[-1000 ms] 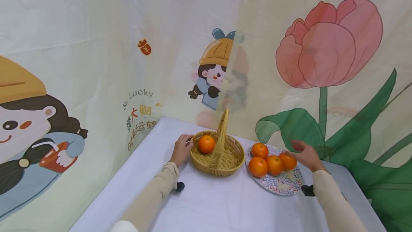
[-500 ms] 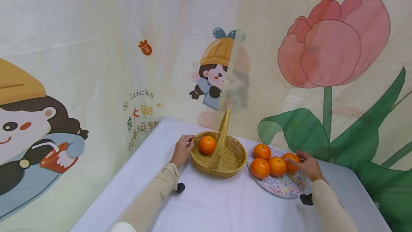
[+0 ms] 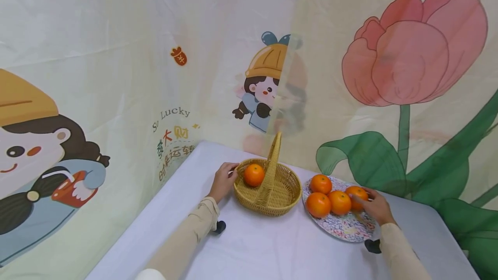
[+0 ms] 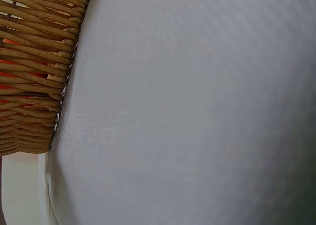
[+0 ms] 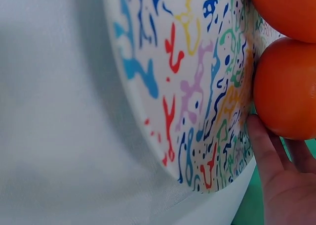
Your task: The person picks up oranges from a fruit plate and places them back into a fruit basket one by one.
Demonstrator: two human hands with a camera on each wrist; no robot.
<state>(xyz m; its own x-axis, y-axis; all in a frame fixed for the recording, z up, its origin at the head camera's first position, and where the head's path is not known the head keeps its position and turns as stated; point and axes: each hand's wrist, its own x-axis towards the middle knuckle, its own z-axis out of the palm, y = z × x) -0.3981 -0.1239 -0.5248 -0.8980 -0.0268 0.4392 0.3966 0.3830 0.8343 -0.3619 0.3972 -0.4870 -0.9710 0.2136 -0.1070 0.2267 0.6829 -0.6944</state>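
A round woven basket [image 3: 249, 204] with a tall arched handle stands on the table, one orange [image 3: 254, 175] inside at its left. My left hand [image 3: 223, 181] pinches the basket's left rim; the left wrist view shows only the weave [image 4: 34, 76] and cloth. To the right, a speckled multicolored plate [image 3: 342, 229] bears several oranges [image 3: 318, 205] in a cluster. My right hand [image 3: 376, 207] has its thumb and fingers round the rightmost orange [image 3: 357, 197], which sits on the plate. In the right wrist view the thumb lies against this orange [image 5: 289, 89], with other fingers partly hidden behind it.
White cloth covers the table [image 3: 280, 249]. Printed fabric [image 3: 210, 77] with cartoon figures and a big tulip hangs right behind it. The basket handle [image 3: 274, 159] rises between the lone orange and the plate side.
My right hand has come down from above the plate's right side and closed round the rightmost orange. The left hand stays at the basket rim. The head view has shifted slightly.
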